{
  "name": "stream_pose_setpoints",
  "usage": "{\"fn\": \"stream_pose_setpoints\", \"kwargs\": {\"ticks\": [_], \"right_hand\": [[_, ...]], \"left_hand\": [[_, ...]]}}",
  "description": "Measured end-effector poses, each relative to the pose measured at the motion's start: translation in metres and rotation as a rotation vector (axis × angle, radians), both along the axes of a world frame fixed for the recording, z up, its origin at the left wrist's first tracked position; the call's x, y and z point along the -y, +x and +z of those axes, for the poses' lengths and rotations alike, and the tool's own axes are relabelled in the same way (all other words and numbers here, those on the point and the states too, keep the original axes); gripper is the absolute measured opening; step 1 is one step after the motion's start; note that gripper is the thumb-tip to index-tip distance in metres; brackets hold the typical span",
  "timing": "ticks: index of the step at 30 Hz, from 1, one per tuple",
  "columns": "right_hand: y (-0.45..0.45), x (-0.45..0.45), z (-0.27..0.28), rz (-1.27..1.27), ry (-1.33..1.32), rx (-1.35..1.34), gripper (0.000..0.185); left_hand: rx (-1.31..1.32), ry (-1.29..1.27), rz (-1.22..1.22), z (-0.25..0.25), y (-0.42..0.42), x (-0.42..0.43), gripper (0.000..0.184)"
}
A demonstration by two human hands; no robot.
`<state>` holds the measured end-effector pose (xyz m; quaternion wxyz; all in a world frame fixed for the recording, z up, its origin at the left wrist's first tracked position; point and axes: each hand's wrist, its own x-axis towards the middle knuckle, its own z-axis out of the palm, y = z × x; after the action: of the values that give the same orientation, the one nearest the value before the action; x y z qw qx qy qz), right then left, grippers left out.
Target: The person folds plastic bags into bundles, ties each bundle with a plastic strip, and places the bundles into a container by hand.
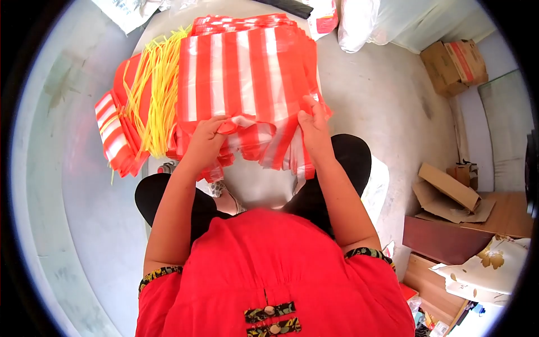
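A thick stack of red-and-white striped plastic bags [241,73] lies in front of me, its near edge hanging over my lap. My left hand [208,137] is closed on the near left edge of the top bag, where the plastic is folded up. My right hand [315,126] grips the near right corner, thumb and fingers on the plastic. A bundle of yellow strips [159,92] lies against the left side of the stack. Left of the strips are folded striped bags [115,135].
Two cardboard boxes [453,64] stand at the upper right. An opened carton [449,194] lies on a wooden cabinet [508,216] at the right. White plastic bags [355,25] are beyond the stack. My knees are on both sides below it.
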<state>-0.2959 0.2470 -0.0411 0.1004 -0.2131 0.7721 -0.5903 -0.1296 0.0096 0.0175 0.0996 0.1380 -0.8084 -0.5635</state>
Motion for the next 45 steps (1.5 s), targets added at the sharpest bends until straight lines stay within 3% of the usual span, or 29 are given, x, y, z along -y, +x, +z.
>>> {"fn": "stream_pose_setpoints", "kwargs": {"ticks": [5,8,11,14,17,23,27,31,35,38,45], "right_hand": [[0.009,0.009,0.024,0.020,-0.053,0.160,0.060],[0.021,-0.005,0.023,0.078,-0.057,0.053,0.072],[0.054,-0.025,0.040,0.093,-0.150,0.283,0.080],[0.065,-0.052,0.013,0.146,-0.124,0.268,0.079],[0.072,-0.063,0.032,0.121,-0.182,0.358,0.072],[0.046,-0.030,0.072,0.243,0.026,-0.018,0.048],[0.039,0.028,0.105,0.431,0.093,-0.076,0.038],[0.025,0.078,0.076,0.591,0.139,-0.002,0.033],[0.011,0.095,0.035,0.623,0.117,0.093,0.041],[0.019,0.092,0.051,0.538,0.054,0.404,0.041],[0.023,0.087,0.047,0.541,0.048,0.230,0.037]], "left_hand": [[0.050,0.185,0.023,-0.009,0.000,0.002,0.028],[-0.008,-0.121,-0.017,-0.010,0.000,0.001,0.030],[-0.133,-0.702,-0.016,-0.038,0.004,0.003,0.036],[-0.095,-0.737,-0.042,-0.036,0.009,-0.005,0.044],[-0.068,-0.789,-0.054,-0.026,0.014,-0.014,0.054],[-0.141,-0.955,-0.033,-0.034,0.014,-0.014,0.063],[-0.177,-0.938,-0.025,-0.036,0.016,-0.014,0.058],[-0.166,-0.932,-0.036,-0.035,0.019,-0.013,0.046],[-0.206,-0.931,-0.015,-0.033,0.025,-0.011,0.040],[-0.186,-0.779,0.017,-0.026,0.027,-0.016,0.039],[-0.302,-0.774,0.071,-0.034,0.029,-0.018,0.036]]}}
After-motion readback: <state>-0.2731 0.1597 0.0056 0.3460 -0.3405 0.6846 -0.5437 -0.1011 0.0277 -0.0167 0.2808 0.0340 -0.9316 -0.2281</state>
